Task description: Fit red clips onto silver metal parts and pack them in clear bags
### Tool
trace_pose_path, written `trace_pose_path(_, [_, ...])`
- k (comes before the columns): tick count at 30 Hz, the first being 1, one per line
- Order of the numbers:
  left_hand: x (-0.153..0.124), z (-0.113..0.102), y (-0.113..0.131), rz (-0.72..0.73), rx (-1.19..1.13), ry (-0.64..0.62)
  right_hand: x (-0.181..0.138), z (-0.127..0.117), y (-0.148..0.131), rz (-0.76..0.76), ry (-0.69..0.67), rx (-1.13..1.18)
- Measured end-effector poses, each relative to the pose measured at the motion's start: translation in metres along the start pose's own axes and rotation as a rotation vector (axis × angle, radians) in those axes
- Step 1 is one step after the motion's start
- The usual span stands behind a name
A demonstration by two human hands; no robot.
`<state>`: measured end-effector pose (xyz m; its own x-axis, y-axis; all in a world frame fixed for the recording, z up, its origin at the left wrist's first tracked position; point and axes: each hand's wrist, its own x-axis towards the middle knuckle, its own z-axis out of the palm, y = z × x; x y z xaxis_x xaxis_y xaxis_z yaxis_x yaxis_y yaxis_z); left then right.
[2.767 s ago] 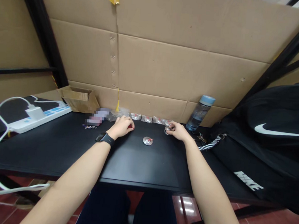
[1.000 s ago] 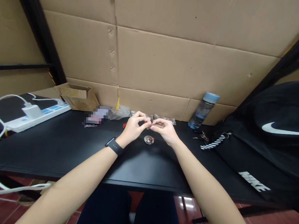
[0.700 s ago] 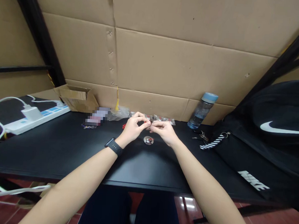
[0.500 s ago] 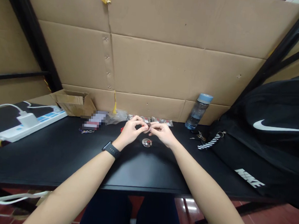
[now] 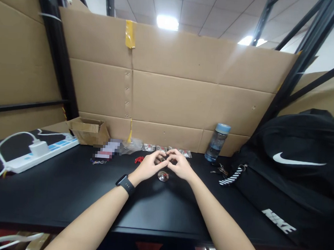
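Fingertip to fingertip here, left hand (image 5: 150, 166) and right hand (image 5: 181, 167) over the black table (image 5: 167, 208), both curled narrow, anything pinched between them impossible to tell; the shiny disc (image 5: 162, 177) lies just this side of them, red string (image 5: 139, 159) beside the left hand, small packets (image 5: 148, 147) behind

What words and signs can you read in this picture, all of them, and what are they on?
"NIKE": white letters low on the black bag.
No word, just a sign: a white swoosh higher on the same bag.
Too blurred to read: the flat thing hidden by blocky squares.
Too small to read, if anything is there: the little clear packets and the power strip.
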<state>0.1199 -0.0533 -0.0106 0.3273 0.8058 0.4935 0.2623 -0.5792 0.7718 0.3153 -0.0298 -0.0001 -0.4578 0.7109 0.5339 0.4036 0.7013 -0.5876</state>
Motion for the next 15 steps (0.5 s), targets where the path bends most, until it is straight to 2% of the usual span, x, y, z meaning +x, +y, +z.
trace_pose_path(5, [-0.002,-0.003,-0.003,-0.019,0.119,-0.08,0.0,-0.003,0.001,-0.002,-0.001,-0.051])
trace_pose_path(12, [-0.001,-0.008,-0.002,0.091,0.455,-0.002,0.0,0.0,-0.003,-0.006,-0.052,-0.064])
trace_pose_path(15, [-0.002,-0.015,-0.005,0.065,0.623,0.068,-0.003,-0.004,-0.002,0.026,-0.187,-0.104])
